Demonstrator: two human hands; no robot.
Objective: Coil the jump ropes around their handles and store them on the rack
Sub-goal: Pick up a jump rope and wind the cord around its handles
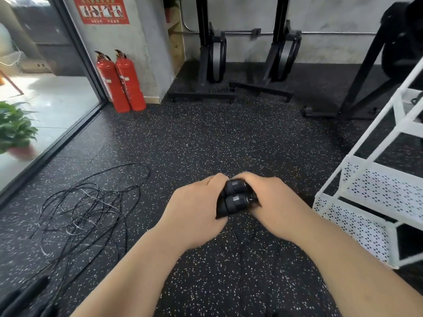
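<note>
Two black jump rope handles (234, 197) lie side by side between my hands, above the speckled floor. My left hand (196, 211) grips their left part, and my right hand (272, 203) is curled round their right end. A thin black rope (233, 232) trails down from the handles toward me. A tangle of loose black jump ropes (87, 207) lies on the floor to the left, apart from my hands. More black handles (29, 291) show at the bottom left corner. The white rack (375, 186) stands at the right.
Two red fire extinguishers (121, 81) stand by a grey pillar at the back left. Black gym machines (251, 65) line the far wall. A glass wall and a potted plant (16, 129) are at the left. The rack's perforated shelves (357, 227) are within arm's reach.
</note>
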